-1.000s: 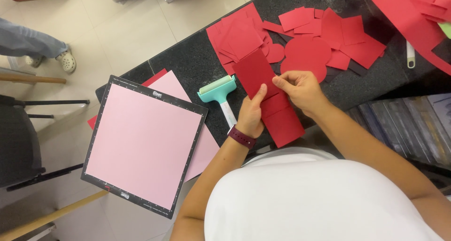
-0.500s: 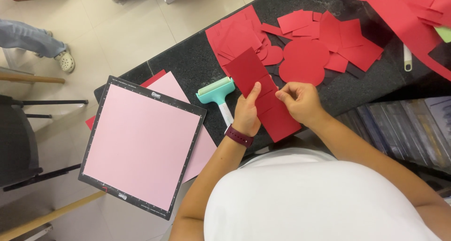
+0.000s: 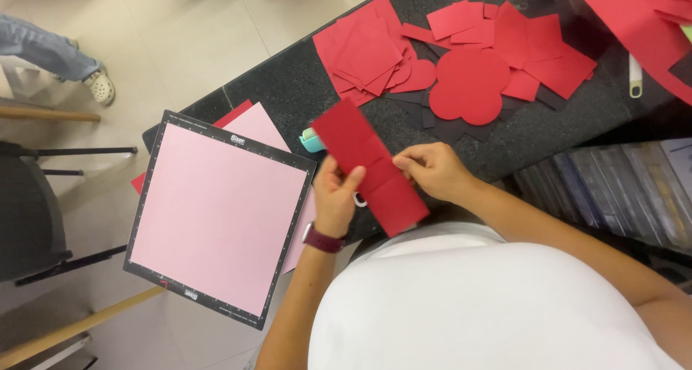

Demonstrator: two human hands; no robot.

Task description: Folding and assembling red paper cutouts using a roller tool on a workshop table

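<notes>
I hold a long red paper strip [image 3: 364,161] with fold creases, tilted from upper left to lower right over the dark counter's front edge. My left hand [image 3: 335,197] grips its left side with the thumb on top; a dark red watch sits on that wrist. My right hand [image 3: 431,169] pinches the strip's right edge near its middle. Behind the strip, a teal-headed brayer roller [image 3: 311,139] lies mostly hidden.
A black-framed cutting mat with a pink sheet [image 3: 220,215] overhangs the counter's left end. Red paper squares, circles and hearts [image 3: 461,60] lie in piles on the black speckled counter [image 3: 288,89]. Another person's leg and shoe [image 3: 72,63] are on the tiled floor. A dark chair [image 3: 29,218] stands left.
The red strip has shifted left and toward me, now covering most of the teal roller. Both hands moved with it, keeping their hold.
</notes>
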